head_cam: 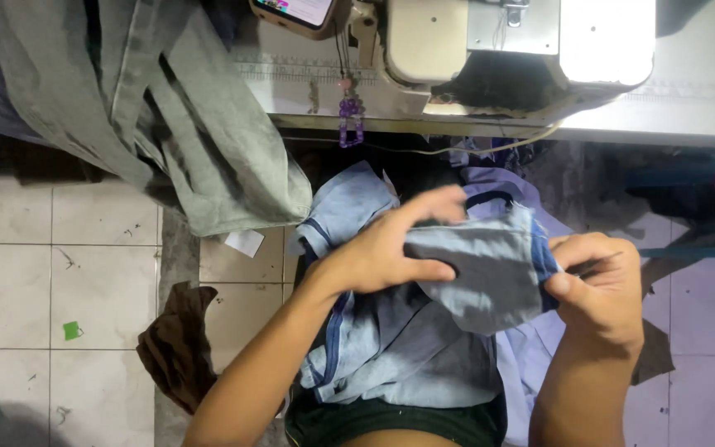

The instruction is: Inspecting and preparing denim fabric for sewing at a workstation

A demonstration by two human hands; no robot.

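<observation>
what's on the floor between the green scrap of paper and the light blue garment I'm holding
In the head view, a crumpled dark brown cloth lies on the tiles between the green scrap and the light blue garment.

The garment piece (pixel 482 277) is pale blue-grey with a darker blue edge band, lying over lighter lavender cloth (pixel 531 364). A sage-green garment (pixel 208 141) hangs beside a cream sewing machine (pixel 523 41). The floor (pixel 43 273) is off-white tile with a brown rag (pixel 177 343) and purple beads (pixel 351 116) nearby.

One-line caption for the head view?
Both hands, left and right, hold a blue cloth below a sewing machine.
</observation>
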